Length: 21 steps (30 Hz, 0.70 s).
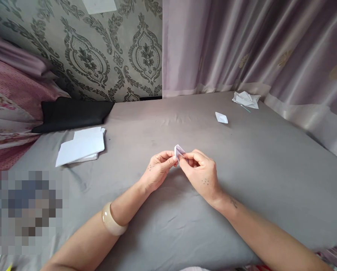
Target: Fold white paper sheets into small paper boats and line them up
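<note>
Between my two hands, above the middle of the grey sheet, is a small folded piece of white paper (179,150). My left hand (158,169) pinches its left side between thumb and fingers. From the right, the thumb and fingers of my right hand (201,171) grip its lower right part. The paper's top stands up above the fingertips, with creased, layered edges showing. Its lower part is hidden by my fingers. A pale bangle (112,220) circles my left wrist.
On the left lies a stack of white paper (82,145), with a folded black cloth (76,113) behind it. Right of centre rests a small folded paper piece (221,117). More folded papers (246,99) and a thin green stick (245,108) lie near the curtain (213,45).
</note>
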Each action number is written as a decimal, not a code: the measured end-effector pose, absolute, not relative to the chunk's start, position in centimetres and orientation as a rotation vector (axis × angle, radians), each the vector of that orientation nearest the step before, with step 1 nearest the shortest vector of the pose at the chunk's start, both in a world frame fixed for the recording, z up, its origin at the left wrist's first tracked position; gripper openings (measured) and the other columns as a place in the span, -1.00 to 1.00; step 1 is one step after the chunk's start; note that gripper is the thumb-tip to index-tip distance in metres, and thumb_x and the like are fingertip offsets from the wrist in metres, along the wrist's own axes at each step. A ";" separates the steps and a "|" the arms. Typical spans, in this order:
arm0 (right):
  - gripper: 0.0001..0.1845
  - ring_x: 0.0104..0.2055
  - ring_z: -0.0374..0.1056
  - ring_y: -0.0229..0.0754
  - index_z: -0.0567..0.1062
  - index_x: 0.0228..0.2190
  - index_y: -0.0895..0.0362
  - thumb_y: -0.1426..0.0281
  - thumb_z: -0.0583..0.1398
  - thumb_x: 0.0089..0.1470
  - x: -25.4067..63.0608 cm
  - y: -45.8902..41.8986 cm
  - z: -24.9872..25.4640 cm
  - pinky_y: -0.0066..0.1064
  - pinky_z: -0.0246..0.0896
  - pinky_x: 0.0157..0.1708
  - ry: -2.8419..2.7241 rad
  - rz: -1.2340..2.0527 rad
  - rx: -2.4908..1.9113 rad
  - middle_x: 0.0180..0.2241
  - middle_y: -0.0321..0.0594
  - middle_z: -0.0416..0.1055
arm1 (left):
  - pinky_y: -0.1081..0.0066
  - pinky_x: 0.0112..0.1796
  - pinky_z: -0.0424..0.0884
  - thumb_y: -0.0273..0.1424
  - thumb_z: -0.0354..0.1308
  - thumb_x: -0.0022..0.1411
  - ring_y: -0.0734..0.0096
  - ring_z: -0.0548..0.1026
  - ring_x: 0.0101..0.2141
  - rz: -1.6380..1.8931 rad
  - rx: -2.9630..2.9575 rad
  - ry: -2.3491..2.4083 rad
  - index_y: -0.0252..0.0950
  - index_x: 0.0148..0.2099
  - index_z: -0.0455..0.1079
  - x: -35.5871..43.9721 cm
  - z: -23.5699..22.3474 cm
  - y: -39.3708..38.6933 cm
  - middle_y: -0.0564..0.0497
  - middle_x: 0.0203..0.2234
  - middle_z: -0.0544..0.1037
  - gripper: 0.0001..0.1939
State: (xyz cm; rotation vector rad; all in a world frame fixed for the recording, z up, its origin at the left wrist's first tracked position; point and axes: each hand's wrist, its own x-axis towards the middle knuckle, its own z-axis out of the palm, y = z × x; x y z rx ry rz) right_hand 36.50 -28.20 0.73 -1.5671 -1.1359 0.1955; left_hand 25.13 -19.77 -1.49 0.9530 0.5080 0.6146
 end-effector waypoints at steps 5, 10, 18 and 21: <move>-0.86 -0.53 0.18 -0.34 0.52 -0.42 0.09 0.38 0.17 0.12 36.9 -28.3 0.9 -0.45 0.16 -0.49 -1.298 0.175 -1.599 -0.51 -0.31 0.30 | 0.39 -0.17 0.31 -0.41 0.32 0.07 0.46 0.41 -0.37 0.567 0.872 0.461 -0.36 -0.32 0.50 24.9 -1.4 -19.3 0.00 -0.44 0.49 -0.87; -0.75 -0.40 0.28 -0.28 0.54 -0.25 0.10 0.31 0.09 0.18 37.4 -29.0 1.5 -0.44 0.22 -0.43 -1.469 0.136 -1.688 -0.33 -0.18 0.32 | 0.46 -0.22 0.31 -0.46 0.30 0.06 0.48 0.41 -0.37 0.479 0.766 0.438 -0.39 -0.31 0.49 24.7 -1.6 -18.6 -0.01 -0.43 0.47 -0.89; -0.67 -0.36 0.29 -0.18 0.46 -0.24 0.18 0.30 -0.05 0.28 36.6 -29.5 1.2 -0.38 0.20 -0.37 -1.756 0.027 -1.766 -0.39 -0.14 0.38 | 0.40 -0.20 0.32 -0.47 0.28 0.05 0.44 0.43 -0.39 0.439 0.773 0.496 -0.38 -0.34 0.47 24.5 -1.8 -18.4 -0.02 -0.45 0.47 -0.90; -0.67 -0.34 0.30 -0.14 0.45 -0.24 0.21 0.28 -0.03 0.27 36.3 -29.5 1.0 -0.35 0.18 -0.39 -1.787 -0.098 -1.831 -0.38 -0.11 0.37 | 0.42 -0.23 0.33 -0.50 0.26 0.02 0.45 0.42 -0.40 0.443 0.771 0.517 -0.38 -0.36 0.46 24.5 -1.6 -18.4 0.00 -0.48 0.46 -0.92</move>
